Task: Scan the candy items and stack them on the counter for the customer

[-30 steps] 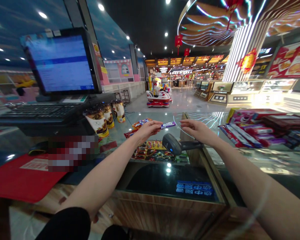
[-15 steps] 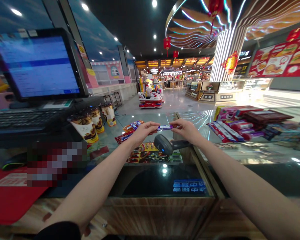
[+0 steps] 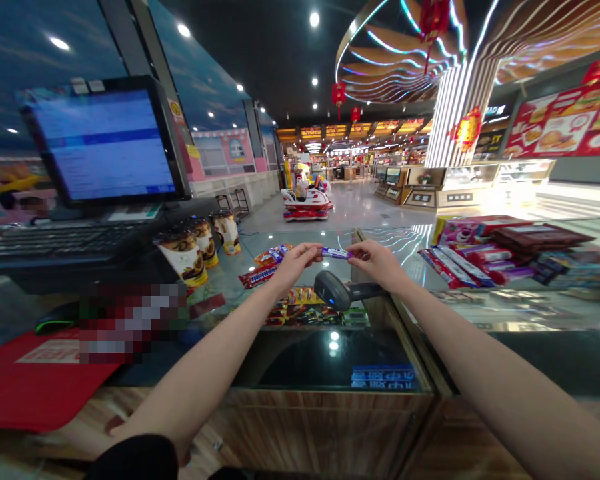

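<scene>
A small purple candy roll (image 3: 337, 253) with a white label is stretched level between my two hands above the glass counter. My left hand (image 3: 297, 262) pinches its left end, and my right hand (image 3: 377, 261) pinches the right end. Just below it, a black barcode scanner (image 3: 333, 291) lies on the counter, its handle running right beneath my right wrist. To the left of my left hand are a red candy pack (image 3: 256, 276) and an orange-and-purple packet (image 3: 273, 253), partly covered by that hand.
Several patterned paper cups (image 3: 180, 259) stand at left before a monitor (image 3: 105, 143) and a keyboard (image 3: 60, 240). A red mat (image 3: 45, 393) covers the near left corner. Candy sticks (image 3: 455, 265) and boxes (image 3: 460, 231) are piled at right. Packets (image 3: 300, 313) show under the glass.
The whole view has shifted slightly, so things sit a little further right. Both hands keep their pinch on the candy roll, with hardly any movement against the scanner.
</scene>
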`<state>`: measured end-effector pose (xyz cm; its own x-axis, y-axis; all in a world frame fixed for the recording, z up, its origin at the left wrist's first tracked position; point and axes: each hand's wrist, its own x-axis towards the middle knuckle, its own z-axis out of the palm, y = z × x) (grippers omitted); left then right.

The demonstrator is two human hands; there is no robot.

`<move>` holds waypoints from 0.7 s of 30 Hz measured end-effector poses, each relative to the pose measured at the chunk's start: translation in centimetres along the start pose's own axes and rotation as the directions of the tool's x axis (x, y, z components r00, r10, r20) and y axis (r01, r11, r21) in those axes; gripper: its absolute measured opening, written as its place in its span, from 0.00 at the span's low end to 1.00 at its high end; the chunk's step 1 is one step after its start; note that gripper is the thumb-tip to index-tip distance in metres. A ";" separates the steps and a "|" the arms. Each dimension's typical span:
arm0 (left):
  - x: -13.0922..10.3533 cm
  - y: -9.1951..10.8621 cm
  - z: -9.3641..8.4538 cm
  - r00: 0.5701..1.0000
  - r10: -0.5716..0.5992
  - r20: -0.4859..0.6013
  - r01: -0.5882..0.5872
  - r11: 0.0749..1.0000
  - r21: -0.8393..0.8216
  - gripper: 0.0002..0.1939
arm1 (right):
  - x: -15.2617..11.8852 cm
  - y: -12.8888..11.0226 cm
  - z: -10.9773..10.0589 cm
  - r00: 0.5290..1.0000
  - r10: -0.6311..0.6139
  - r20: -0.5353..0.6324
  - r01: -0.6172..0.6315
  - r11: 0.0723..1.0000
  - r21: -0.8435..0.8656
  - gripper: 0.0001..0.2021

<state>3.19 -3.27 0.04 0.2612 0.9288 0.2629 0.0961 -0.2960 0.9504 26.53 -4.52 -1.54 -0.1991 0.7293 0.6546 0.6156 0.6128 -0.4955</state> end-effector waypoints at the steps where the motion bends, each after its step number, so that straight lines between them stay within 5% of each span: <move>1: -0.1 0.0 0.0 1.000 0.003 0.013 -0.003 1.000 0.010 0.18 | 0.0 0.0 0.0 1.000 0.004 -0.005 -0.004 1.000 -0.001 0.10; 8: -0.7 0.4 0.3 0.999 0.028 0.046 -0.035 0.988 0.153 0.19 | -0.2 0.6 -0.1 0.999 0.026 -0.027 -0.027 0.999 -0.031 0.10; 21: 0.2 1.7 0.7 0.994 0.023 0.105 -0.034 0.994 0.108 0.21 | -0.7 0.6 -0.6 0.997 0.016 -0.073 -0.021 0.997 -0.073 0.10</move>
<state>4.13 -3.71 1.58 0.3624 0.8933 0.2659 0.1898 -0.3501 0.9173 27.53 -4.85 -2.01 -0.1335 0.7146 0.6867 0.6735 0.5737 -0.4661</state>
